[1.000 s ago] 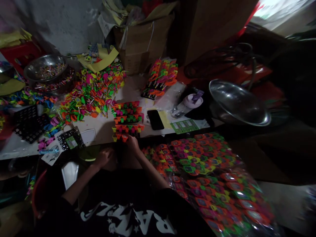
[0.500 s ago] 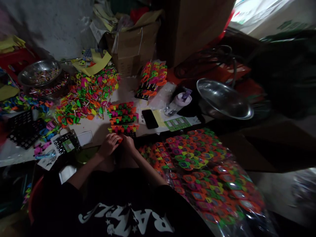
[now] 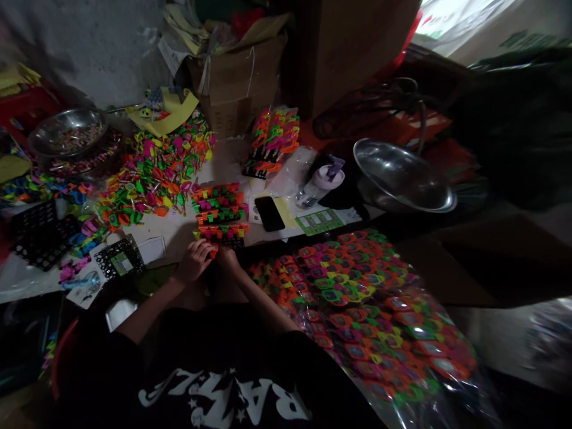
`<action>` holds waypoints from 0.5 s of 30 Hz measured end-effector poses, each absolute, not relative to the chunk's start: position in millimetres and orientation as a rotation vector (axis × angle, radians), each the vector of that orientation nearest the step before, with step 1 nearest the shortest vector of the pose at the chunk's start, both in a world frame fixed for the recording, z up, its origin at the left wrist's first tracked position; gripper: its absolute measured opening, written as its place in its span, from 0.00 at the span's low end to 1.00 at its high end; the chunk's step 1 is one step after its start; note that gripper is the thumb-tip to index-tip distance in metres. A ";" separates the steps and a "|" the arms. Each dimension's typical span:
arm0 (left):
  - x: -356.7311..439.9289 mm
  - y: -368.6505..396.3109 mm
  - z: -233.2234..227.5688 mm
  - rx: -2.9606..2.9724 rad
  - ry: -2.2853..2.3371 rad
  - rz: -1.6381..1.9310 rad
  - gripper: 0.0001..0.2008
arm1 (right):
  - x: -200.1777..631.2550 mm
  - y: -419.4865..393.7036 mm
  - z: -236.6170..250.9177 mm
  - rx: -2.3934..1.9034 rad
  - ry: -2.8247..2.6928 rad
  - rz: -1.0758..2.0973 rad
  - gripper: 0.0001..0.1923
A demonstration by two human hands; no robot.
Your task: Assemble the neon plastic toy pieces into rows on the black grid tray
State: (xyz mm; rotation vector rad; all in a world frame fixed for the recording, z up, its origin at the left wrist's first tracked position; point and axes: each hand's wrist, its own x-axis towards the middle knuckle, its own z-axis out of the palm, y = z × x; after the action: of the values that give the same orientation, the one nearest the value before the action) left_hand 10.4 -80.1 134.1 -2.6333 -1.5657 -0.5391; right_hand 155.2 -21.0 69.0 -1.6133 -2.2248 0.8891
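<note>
My left hand (image 3: 195,260) is closed around a small orange plastic piece (image 3: 214,252) at the table's front edge. Close on its right is my right hand (image 3: 229,260), fingers bent toward that piece; their tips are too dark to make out. Just beyond both hands, a black card (image 3: 235,242) lies with rows of orange, green, pink and yellow plastic pieces (image 3: 221,214) on it. A heap of loose bright plastic pieces (image 3: 152,173), some like toy watches, spreads to the left.
A black phone (image 3: 270,214), a lidded bottle (image 3: 320,186) and a green printed card (image 3: 319,221) lie right of the rows. Bagged colourful pieces (image 3: 357,268) fill the right side. Metal bowls (image 3: 404,176) (image 3: 67,134) stand at both sides, a cardboard box (image 3: 241,83) behind.
The view has shifted slightly. A little more of the orange piece shows beside my left fingers, and my right hand has tilted slightly; both hands stay close together.
</note>
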 end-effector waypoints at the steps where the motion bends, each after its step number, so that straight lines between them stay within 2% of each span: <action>1: 10.0 -79.6 134.1 -2.614 -1.567 -0.536 0.16 | 153.8 -20.4 68.3 -1.590 -2.225 0.873 0.19; 6: 8.8 -78.5 134.2 -2.572 -1.569 -0.565 0.12 | 148.9 -16.0 66.0 -1.566 -2.226 0.853 0.20; 10: 2.6 -83.2 134.2 -2.603 -1.565 -0.727 0.16 | 152.0 -18.6 61.9 -1.551 -2.220 0.845 0.19; 15: -52.1 -67.8 127.3 -2.229 -2.080 -0.817 0.17 | 155.7 -23.9 50.8 -1.518 -2.183 0.818 0.19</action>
State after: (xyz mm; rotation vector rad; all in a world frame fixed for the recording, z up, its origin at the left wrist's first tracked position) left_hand -52.1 -67.8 127.3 -2.2292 -2.0798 -0.8172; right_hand 155.7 -23.9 50.8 -1.5180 -2.1834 0.8176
